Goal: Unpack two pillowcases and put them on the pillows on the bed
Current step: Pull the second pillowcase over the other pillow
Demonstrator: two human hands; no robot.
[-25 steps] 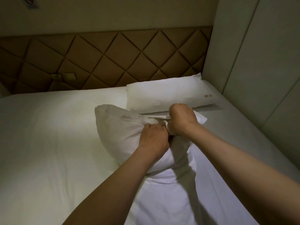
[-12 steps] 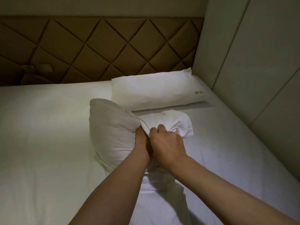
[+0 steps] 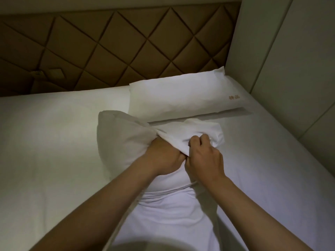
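Just in front of the cased pillow (image 3: 181,98), nearer the person, a greyish bare pillow (image 3: 123,140) stands partly on edge on the bed (image 3: 45,142). Its free end sticks out to the left of the cased pillow's near-left corner. Its right end is inside a white pillowcase (image 3: 181,211).

The pillowcase is bunched over that end just below the cased pillow's front edge. From there it trails back toward the person between the two forearms, with a hem band across it.

The left hand (image 3: 163,156) presses into the bare pillow where grey cloth meets white. Its fingers go under the pillowcase's edge, so I cannot tell whether they are curled or straight. The pillow's creases draw in toward that spot.

The right hand (image 3: 204,160) lies touching the left hand, on the side nearer the wall. Its fingers (image 3: 196,142) are curled together and clamped on a fold of the pillowcase.

The cased pillow itself lies flat at the head of the bed, with a small orange mark (image 3: 234,97) near its right end. Behind it is a brown diamond-quilted headboard (image 3: 108,51), which carries a switch plate (image 3: 56,72) well to the pillow's left. To its right, pale wall panels (image 3: 290,69) run down the bed's side and close that edge in. The bunched pillowcase hides the bare pillow's right end and the left fingertips.
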